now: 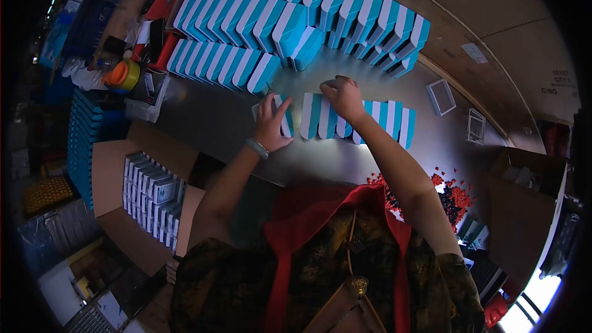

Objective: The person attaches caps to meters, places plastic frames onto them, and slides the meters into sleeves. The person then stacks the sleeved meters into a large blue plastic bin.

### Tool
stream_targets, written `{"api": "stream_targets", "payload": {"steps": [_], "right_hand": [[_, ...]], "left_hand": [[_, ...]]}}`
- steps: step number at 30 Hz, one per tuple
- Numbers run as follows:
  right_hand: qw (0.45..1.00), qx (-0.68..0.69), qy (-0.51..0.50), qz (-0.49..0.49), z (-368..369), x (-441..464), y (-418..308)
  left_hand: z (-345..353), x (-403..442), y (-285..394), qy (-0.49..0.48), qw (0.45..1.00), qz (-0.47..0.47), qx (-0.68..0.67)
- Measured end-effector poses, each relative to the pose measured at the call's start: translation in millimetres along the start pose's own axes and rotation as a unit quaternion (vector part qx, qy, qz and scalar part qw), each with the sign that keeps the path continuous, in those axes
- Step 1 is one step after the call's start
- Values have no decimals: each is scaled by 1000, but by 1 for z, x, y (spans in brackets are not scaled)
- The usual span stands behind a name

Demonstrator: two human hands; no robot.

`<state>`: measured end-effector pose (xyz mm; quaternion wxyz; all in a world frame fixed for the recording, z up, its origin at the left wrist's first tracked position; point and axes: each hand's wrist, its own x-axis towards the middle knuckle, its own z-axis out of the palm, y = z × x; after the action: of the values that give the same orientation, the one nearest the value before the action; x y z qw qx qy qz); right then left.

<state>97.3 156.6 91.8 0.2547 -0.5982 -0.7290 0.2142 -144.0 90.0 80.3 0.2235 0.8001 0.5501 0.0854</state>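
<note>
On the metal table (pixel 216 114), my left hand (pixel 271 126) grips a teal and white box (pixel 286 124), fingers over its top and thumb near its lower side. To its right is a short row of similar upright boxes (pixel 311 116). My right hand (pixel 344 97) is above this row, its fingers curled together; whether anything small is between them cannot be made out. Farther back, several rows of teal and white boxes (pixel 240 21) stand side by side, one box (pixel 306 48) leaning out of line.
An open carton (pixel 114 222) at the lower left holds stacked small boxes (pixel 154 194). Small red and black pieces (pixel 456 200) lie at the right. Two clear frames (pixel 440 97) sit near the right edge. Orange and yellow tape rolls (pixel 123 75) are at the left.
</note>
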Motion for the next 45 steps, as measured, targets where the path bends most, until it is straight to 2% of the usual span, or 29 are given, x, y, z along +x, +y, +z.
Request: {"api": "stream_targets", "payload": {"steps": [2, 3, 6, 8, 13, 15, 18, 19, 20, 21, 23, 25, 26, 27, 28, 30, 31, 32, 33, 34, 36, 37, 39, 41, 42, 45], "right_hand": [[980, 28, -179, 83, 17, 19, -4], [980, 30, -181, 83, 18, 19, -9], [961, -45, -249, 112, 20, 22, -20], [972, -67, -214, 67, 22, 18, -13], [977, -79, -187, 60, 26, 15, -20], [985, -61, -140, 74, 28, 10, -27], [998, 57, -34, -6, 32, -6, -32], [998, 50, -31, 3, 18, -14, -29], [999, 21, 20, -26, -1, -21, -24], [996, -7, 69, -59, -19, -25, -17], [983, -165, 80, -4, -56, -33, 24], [966, -202, -109, 118, -76, -44, 59], [967, -201, -107, 117, -78, -52, 70], [980, -188, -44, 57, -77, -63, 78], [985, -171, 16, -6, -81, -71, 82], [978, -156, 136, 25, -104, -80, 97], [978, -70, 177, 88, -115, -89, 109], [968, -51, 186, 159, -123, -101, 129], [945, 52, 166, 276, -123, -116, 157], [919, 159, 117, 341, -125, -128, 161], [858, 365, 44, 360, -119, -140, 157], [838, 399, 15, 372, -106, -141, 158], [863, 358, 32, 356, -89, -140, 153], [841, 415, -4, 349, -92, -138, 152], [847, 410, 3, 337, -96, -137, 142], [834, 458, -15, 307, -100, -135, 107]], "left_hand": [[0, -6, 11, 109, 971, 91, -191], [14, -7, 9, 128, 955, 119, -239], [34, -16, 24, 114, 962, 87, -231], [43, -12, 23, 113, 958, 68, -256], [35, -12, 30, 120, 963, 66, -234], [34, -10, 30, 125, 962, 73, -230], [35, -10, 32, 113, 967, 98, -208], [38, -11, 31, 133, 959, 82, -236], [39, -11, 30, 157, 950, 66, -263], [46, -14, 27, 136, 946, 24, -294], [52, -14, 25, 164, 936, 22, -312], [50, -16, 29, 185, 927, 19, -325], [43, -11, 33, 188, 951, 43, -241], [39, -6, 37, 191, 967, 65, -155], [40, -1, 39, 196, 967, 60, -153], [41, 7, 40, 210, 945, 15, -251], [50, 6, 37, 233, 926, -7, -296], [57, 3, 33, 229, 903, -30, -362], [61, 1, 31, 226, 874, -49, -427], [63, -3, 31, 215, 851, -61, -475], [79, -9, 22, 154, 782, -85, -597], [84, -9, 23, 154, 767, -85, -617], [84, -7, 32, 169, 752, -87, -632], [66, -4, 39, 202, 782, -73, -585], [55, -4, 41, 213, 799, -63, -560], [0, -20, 42, 244, 815, -52, -523]]}}
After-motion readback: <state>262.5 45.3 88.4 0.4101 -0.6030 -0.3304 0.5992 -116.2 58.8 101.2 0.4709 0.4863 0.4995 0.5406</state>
